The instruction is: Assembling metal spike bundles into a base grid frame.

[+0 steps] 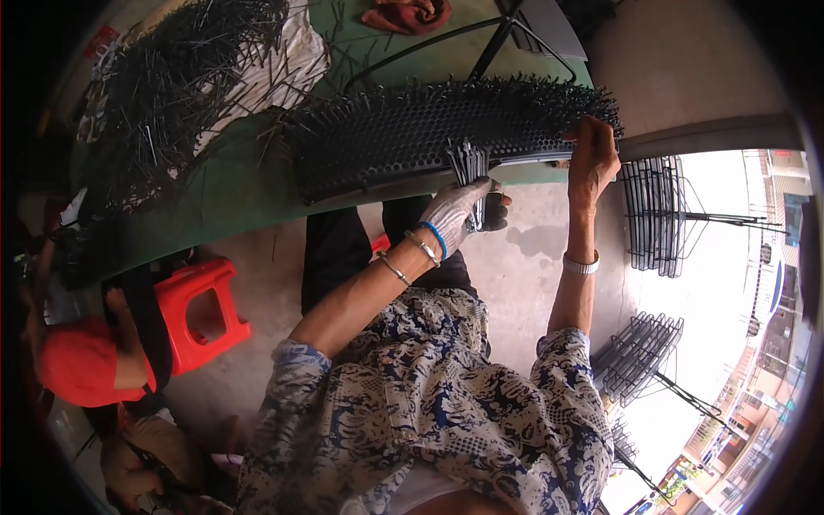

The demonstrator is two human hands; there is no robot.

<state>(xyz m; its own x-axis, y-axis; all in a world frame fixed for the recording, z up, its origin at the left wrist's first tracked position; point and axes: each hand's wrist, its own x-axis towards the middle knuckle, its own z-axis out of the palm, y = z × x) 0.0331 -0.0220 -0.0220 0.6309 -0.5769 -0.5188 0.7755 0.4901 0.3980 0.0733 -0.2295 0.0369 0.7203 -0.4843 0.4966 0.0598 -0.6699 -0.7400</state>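
Observation:
A long, curved black perforated panel lies along the near edge of the green table, with rows of thin black rods standing up along its far side. My left hand, in a pale glove with dark fingertips, is closed around a bundle of thin dark rods just in front of the panel. At the panel's right end, my bare right hand has its fingers pinched together among the holes. Whatever lies between those fingertips is hidden.
A big heap of loose black rods lies on pale sheeting at the table's left. Behind the panel are a black metal frame and a reddish cloth. A red stool and another person are at left; wire racks stand at right.

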